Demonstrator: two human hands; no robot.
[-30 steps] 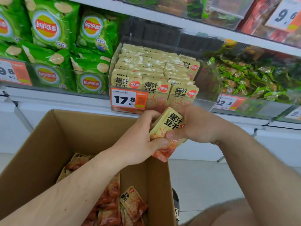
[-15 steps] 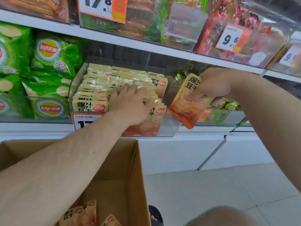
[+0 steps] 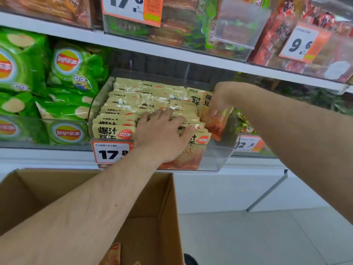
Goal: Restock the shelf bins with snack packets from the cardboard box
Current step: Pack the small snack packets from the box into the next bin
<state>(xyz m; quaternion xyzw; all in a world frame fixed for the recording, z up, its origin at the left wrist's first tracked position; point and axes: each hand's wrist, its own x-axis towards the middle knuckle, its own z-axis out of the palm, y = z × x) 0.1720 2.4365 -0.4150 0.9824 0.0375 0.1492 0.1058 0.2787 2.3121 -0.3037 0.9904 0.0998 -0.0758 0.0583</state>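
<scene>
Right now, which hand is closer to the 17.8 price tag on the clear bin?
Left. The left hand rests on the packet rows just above the price tag; the right hand grips a packet at the bin's far right side.

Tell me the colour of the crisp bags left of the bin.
Green crisp bags, head view.

green lay's chip bags [image 3: 63,88] fill the left bin; red packets [image 3: 282,35] sit upper right behind a 9.6 price tag [image 3: 300,44]; pale floor tiles [image 3: 257,236] lie near right.

cardboard box [image 3: 156,217] cut by bottom edge, right hand [image 3: 222,100] covering packet [image 3: 214,119] top, far-right shelf goods blurred
</scene>
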